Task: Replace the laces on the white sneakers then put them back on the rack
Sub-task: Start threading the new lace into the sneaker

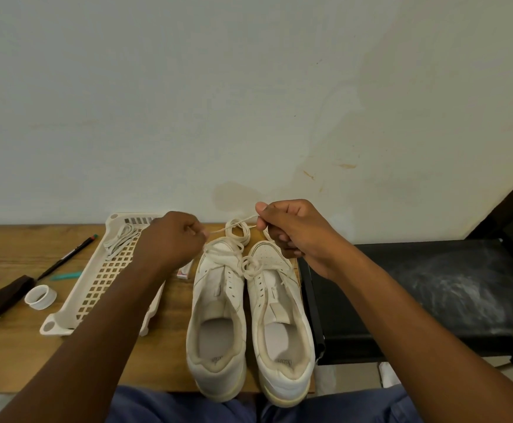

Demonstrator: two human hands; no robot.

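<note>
Two white sneakers stand side by side on the wooden table, toes toward the wall: the left sneaker (218, 325) and the right sneaker (282, 328). A cream lace (236, 232) is stretched between my hands above the toes, with coils of it hanging and lying on the toe caps. My left hand (172, 239) pinches one end of the lace. My right hand (288, 230) grips the other part, fingers curled. More lace lies tangled over the sneakers' front eyelets (249, 264).
A white plastic lattice tray (102, 276) lies left of the sneakers with other laces (120, 239) in it. Further left are a pen (65, 257), a roll of tape (39, 297) and a brown brush (1, 300). A black rack (432, 285) stands at the right.
</note>
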